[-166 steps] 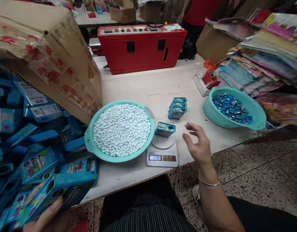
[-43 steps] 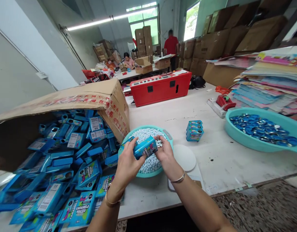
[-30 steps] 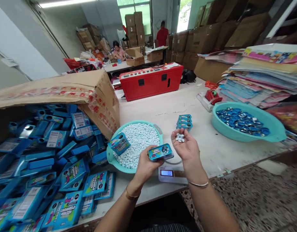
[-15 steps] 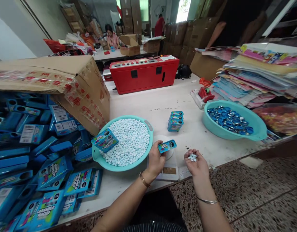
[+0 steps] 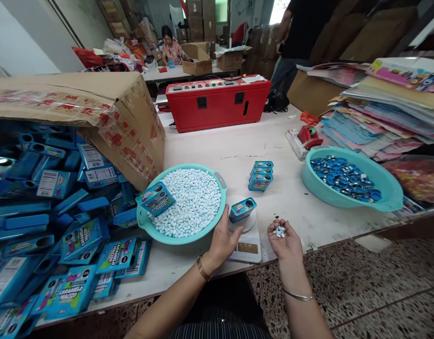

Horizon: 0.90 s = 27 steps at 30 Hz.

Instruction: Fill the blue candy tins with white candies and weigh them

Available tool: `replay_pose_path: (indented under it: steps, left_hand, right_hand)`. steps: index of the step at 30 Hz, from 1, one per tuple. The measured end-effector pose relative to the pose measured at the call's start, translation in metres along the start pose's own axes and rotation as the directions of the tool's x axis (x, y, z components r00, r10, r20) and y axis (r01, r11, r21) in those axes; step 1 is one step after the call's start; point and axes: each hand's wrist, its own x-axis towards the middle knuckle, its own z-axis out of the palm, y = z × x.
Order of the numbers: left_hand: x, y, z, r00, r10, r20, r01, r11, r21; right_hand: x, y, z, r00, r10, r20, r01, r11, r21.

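A blue candy tin [image 5: 243,209] with a round opening on top stands on the white kitchen scale [image 5: 250,249]. Just left of it is my left hand [image 5: 222,239], thumb and fingers apart, holding nothing. My right hand [image 5: 287,245] is palm up and cupped around several small pale candies [image 5: 279,231], to the right of the scale. Left of my left hand, a turquoise basin [image 5: 220,207] is full of pale blue-white candies [image 5: 190,202]. Two or so blue tins [image 5: 156,198] lie on top of them. Behind the scale, several tins [image 5: 261,176] stand in a row.
At left, a tipped cardboard box [image 5: 142,127] spills many blue tins [image 5: 72,292] onto the table. A second turquoise basin [image 5: 316,181] holds blue-and-silver lids. Behind are a red machine [image 5: 220,110], a tape dispenser [image 5: 309,136] and stacked printed bags [image 5: 386,108]. Other people are further back.
The tin in my left hand has been set down on the scale and let go, with the hand now beside it. My right hand still cups the candies. The view has shifted slightly.
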Motion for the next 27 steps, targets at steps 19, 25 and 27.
replay_pose_path:
  steps: [19,25,27]
  left_hand:
    - [-0.010,0.027,-0.107,0.517,-0.856,0.004,0.341,0.201,-0.918]
    - [-0.009,0.024,-0.110,0.555,-0.831,0.023,0.315,0.185,-0.931]
    - [-0.005,0.022,-0.114,0.570,-0.821,0.024,0.311,0.189,-0.932]
  right_hand:
    - [0.001,-0.033,0.020,0.993,-0.049,-0.106,0.060,0.993,0.099]
    - [0.001,-0.030,0.017,0.996,-0.079,-0.050,0.081,0.996,0.045]
    - [0.000,-0.028,0.017,0.996,-0.064,-0.064,0.068,0.996,0.063]
